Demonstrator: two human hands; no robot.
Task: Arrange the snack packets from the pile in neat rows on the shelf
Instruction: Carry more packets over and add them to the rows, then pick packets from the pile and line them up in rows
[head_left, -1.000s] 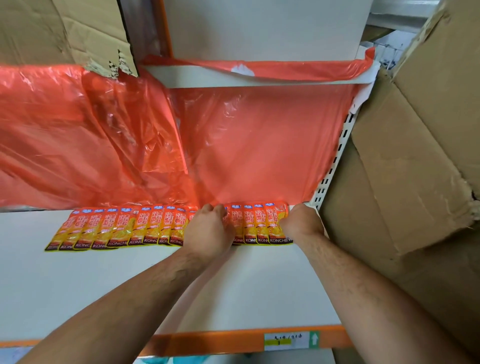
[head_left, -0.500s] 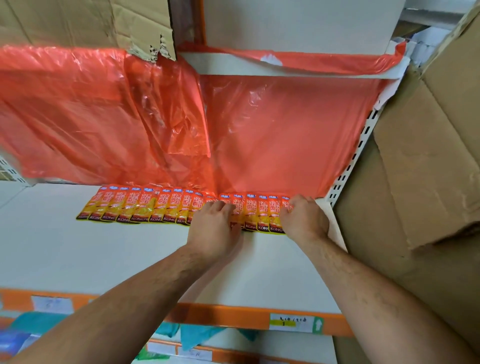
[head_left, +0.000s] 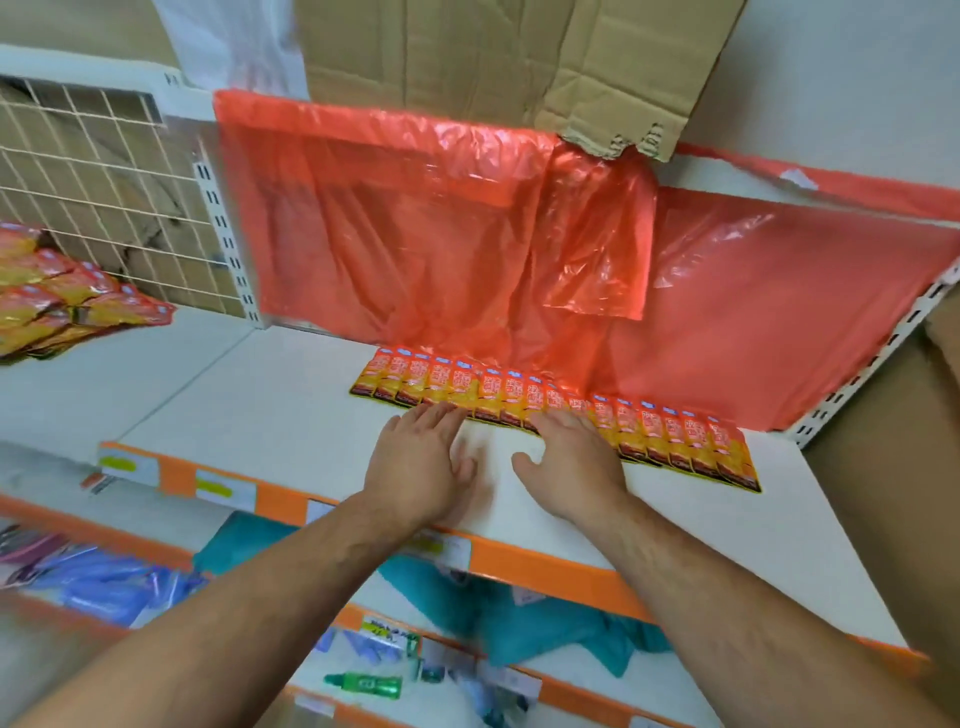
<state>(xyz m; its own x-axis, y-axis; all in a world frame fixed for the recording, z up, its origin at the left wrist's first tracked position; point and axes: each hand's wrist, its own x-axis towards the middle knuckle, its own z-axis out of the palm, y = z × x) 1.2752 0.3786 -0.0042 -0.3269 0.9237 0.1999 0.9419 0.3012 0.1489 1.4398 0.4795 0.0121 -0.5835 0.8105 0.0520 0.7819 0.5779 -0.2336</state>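
The white shelf (head_left: 260, 415) runs left to right, with a red plastic sheet (head_left: 415, 234) hanging at its back. Along the foot of that sheet lies the row of snack packets (head_left: 675, 431), overlapping side by side. The row's long axis follows the back of the shelf, and each packet points toward the front.

The pile (head_left: 67, 301) of loose packets sits well apart to the far left, on the neighbouring bay in front of a wire grid (head_left: 104, 182). Bare shelf lies between the pile and the row's left end, and a broad bare band runs from the row to the orange front edge (head_left: 545, 566), likely room for a second row.

The left hand (head_left: 421, 467) lies flat with its fingertips at the row's near edge. The right hand (head_left: 571, 462) rests on packets mid-row. Each grip is spread and holds nothing. The left hand is nearer the pile, so the next fetch probably falls to it.
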